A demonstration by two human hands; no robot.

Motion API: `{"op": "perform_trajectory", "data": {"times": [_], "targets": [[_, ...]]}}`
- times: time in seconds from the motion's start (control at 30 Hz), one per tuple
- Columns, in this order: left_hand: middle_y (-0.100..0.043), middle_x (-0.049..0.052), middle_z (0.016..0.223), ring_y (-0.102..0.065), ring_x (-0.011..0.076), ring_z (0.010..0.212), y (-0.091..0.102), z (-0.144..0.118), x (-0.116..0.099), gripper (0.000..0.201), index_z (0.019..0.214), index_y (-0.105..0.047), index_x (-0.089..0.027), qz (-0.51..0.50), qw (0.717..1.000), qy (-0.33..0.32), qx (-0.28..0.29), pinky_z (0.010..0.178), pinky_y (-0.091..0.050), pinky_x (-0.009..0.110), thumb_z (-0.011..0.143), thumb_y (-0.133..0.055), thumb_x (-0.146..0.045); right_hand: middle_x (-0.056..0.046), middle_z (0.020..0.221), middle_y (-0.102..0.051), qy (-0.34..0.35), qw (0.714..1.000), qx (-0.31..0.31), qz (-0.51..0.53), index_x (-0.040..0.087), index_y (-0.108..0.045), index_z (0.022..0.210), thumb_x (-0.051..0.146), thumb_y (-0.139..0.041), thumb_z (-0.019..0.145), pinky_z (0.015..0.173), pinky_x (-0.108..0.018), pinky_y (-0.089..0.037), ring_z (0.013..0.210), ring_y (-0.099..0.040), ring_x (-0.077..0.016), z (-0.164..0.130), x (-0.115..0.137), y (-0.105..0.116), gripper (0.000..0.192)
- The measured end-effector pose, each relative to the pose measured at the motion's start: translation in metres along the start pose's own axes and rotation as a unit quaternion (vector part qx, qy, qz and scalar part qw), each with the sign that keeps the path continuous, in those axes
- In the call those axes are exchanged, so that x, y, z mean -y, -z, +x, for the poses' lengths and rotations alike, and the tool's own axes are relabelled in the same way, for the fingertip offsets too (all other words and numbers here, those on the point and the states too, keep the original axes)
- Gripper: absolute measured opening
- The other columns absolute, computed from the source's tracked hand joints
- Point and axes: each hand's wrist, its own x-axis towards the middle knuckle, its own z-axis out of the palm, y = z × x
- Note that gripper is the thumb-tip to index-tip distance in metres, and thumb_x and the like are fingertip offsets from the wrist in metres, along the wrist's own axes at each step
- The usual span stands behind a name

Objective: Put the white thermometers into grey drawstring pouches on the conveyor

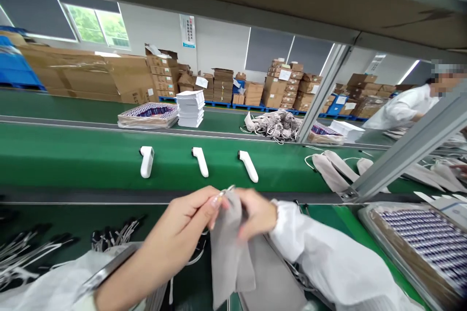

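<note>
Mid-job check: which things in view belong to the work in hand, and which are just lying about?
Belonging to it:
grey cloth pouch, held by the left hand and right hand
grey cloth below it, probably

Untouched, so seemingly just lying about:
three white handheld devices on the green belt
white paper stack
cardboard boxes at the back

The left grip [191, 215] and right grip [260, 213] hold a grey pouch [226, 252].

Bright, even light filled the room, with washed-out daylight in the window [98, 24] at upper left. At centre, the right hand [258, 211] was motion-blurred; the lower corners looked stretched, the upper right corner dark.
</note>
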Motion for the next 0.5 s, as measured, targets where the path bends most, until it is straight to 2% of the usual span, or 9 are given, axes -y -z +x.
{"op": "perform_trajectory", "data": {"times": [0.07,0.1,0.17,0.23,0.3,0.33,0.4,0.47,0.5], "targets": [[-0.049,-0.001,0.069,-0.048,0.0108,0.064,-0.011,0.001,0.005,0.029,0.077,-0.053,-0.020,0.018,0.998,-0.052,-0.006,0.058,-0.039,0.019,0.087,-0.031,-0.035,0.000,0.077,-0.057,-0.014,0.996,0.027,0.090,0.018,-0.055,0.081,0.030,-0.072,0.050,0.067,-0.029,-0.046,0.071,-0.054,-0.0143,0.004,0.006,-0.020,0.037],[-0.053,0.000,0.078,-0.050,0.0120,0.073,-0.016,0.001,0.009,0.026,0.082,-0.054,-0.020,0.038,0.996,-0.074,-0.022,0.065,-0.040,0.020,0.087,-0.032,-0.033,0.000,0.075,-0.056,-0.031,0.992,-0.021,0.121,0.018,-0.054,0.078,0.030,-0.071,0.051,0.066,-0.029,-0.046,0.069,-0.054,-0.0142,0.006,0.006,-0.019,0.035],[-0.053,0.003,0.099,-0.048,0.0151,0.093,-0.025,0.003,0.022,0.023,0.100,-0.050,-0.022,0.111,0.987,-0.105,-0.057,0.079,-0.038,0.024,0.087,-0.034,-0.032,-0.001,0.074,-0.056,-0.057,0.963,-0.221,0.142,0.017,-0.051,0.078,0.031,-0.065,0.056,0.064,-0.030,-0.047,0.066,-0.054,-0.0143,0.008,0.002,0.007,0.030],[-0.047,0.006,0.115,-0.041,0.0189,0.108,-0.034,0.008,0.040,0.031,0.115,-0.042,-0.023,0.210,0.969,-0.117,-0.055,0.089,-0.032,0.031,0.086,-0.037,-0.033,-0.005,0.084,-0.056,-0.039,0.872,-0.483,0.074,0.017,-0.048,0.087,0.033,-0.055,0.063,0.068,-0.032,-0.046,0.072,-0.055,-0.0160,0.006,-0.010,0.057,0.030],[-0.045,0.009,0.121,-0.038,0.0226,0.112,-0.042,0.016,0.060,0.037,0.118,-0.040,-0.020,0.291,0.951,-0.108,0.001,0.090,-0.031,0.036,0.085,-0.039,-0.038,-0.008,0.102,-0.052,-0.059,0.769,-0.629,-0.093,0.016,-0.039,0.106,0.029,-0.052,0.063,0.076,-0.032,-0.044,0.088,-0.054,-0.0184,-0.001,-0.025,0.108,0.047],[-0.048,0.009,0.118,-0.040,0.0236,0.111,-0.045,0.020,0.068,0.037,0.115,-0.043,-0.018,0.314,0.944,-0.096,0.036,0.087,-0.033,0.036,0.084,-0.039,-0.039,-0.010,0.106,-0.050,-0.128,0.725,-0.651,-0.188,0.014,-0.035,0.113,0.028,-0.054,0.061,0.079,-0.033,-0.042,0.093,-0.052,-0.0208,-0.007,-0.033,0.128,0.056],[-0.055,0.008,0.106,-0.045,0.0236,0.104,-0.047,0.027,0.080,0.032,0.105,-0.050,-0.017,0.339,0.933,-0.077,0.089,0.082,-0.036,0.036,0.083,-0.043,-0.039,-0.015,0.104,-0.052,-0.292,0.682,-0.586,-0.325,0.010,-0.033,0.118,0.029,-0.055,0.061,0.080,-0.037,-0.040,0.095,-0.052,-0.0263,-0.019,-0.050,0.154,0.064],[-0.058,0.006,0.097,-0.049,0.0225,0.097,-0.045,0.031,0.083,0.027,0.100,-0.052,-0.017,0.354,0.924,-0.076,0.120,0.079,-0.036,0.035,0.081,-0.048,-0.035,-0.020,0.106,-0.051,-0.376,0.653,-0.531,-0.387,0.008,-0.032,0.122,0.028,-0.056,0.062,0.083,-0.044,-0.035,0.100,-0.049,-0.0323,-0.029,-0.066,0.159,0.067],[-0.058,0.006,0.097,-0.049,0.0225,0.096,-0.043,0.031,0.083,0.026,0.101,-0.052,-0.017,0.364,0.920,-0.080,0.123,0.080,-0.036,0.035,0.080,-0.050,-0.033,-0.022,0.112,-0.047,-0.382,0.646,-0.522,-0.406,0.008,-0.032,0.123,0.028,-0.056,0.064,0.086,-0.047,-0.032,0.105,-0.045,-0.0344,-0.032,-0.072,0.157,0.067]]}}
